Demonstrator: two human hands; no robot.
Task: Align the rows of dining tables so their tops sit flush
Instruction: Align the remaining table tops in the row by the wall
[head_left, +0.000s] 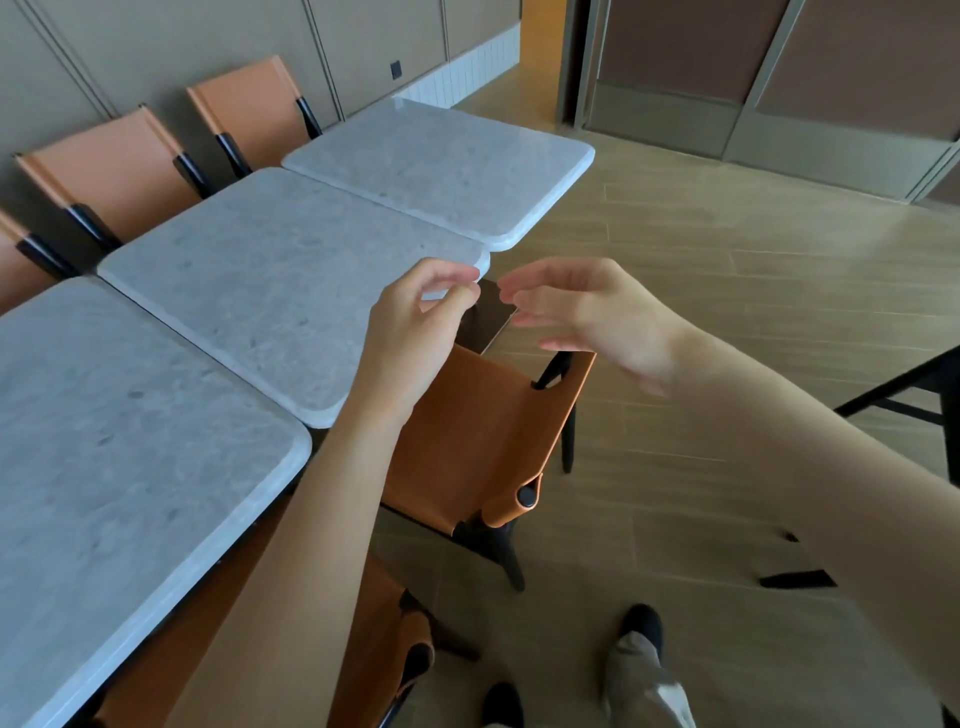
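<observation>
Three marble-look tables in a row, edges staggered, not in line. Both hands are up in the air over the near corner of the middle table (270, 280), holding nothing. The left hand (415, 332) has loosely curled fingers, tips just above that corner, and looks to be reaching for the edge; I can't tell whether it touches. The right hand (587, 317) is just beside it, out past the table edge, fingers relaxed and half open, over the orange chair (467, 436) tucked below.

Step in hand, by my guess: reaching in to take hold of the middle table's corner. The far table (447, 166), beyond both hands, juts further out to the right; the near table (119, 447), back by the left forearm, sits further in. The tables meet, but their side edges step.

Next move likely needs a firm two-hand hold on the edge, then a push or pull to bring that side level with its neighbours. The chair may get in the way.

No writing, labels or brands are readable anywhere.
</observation>
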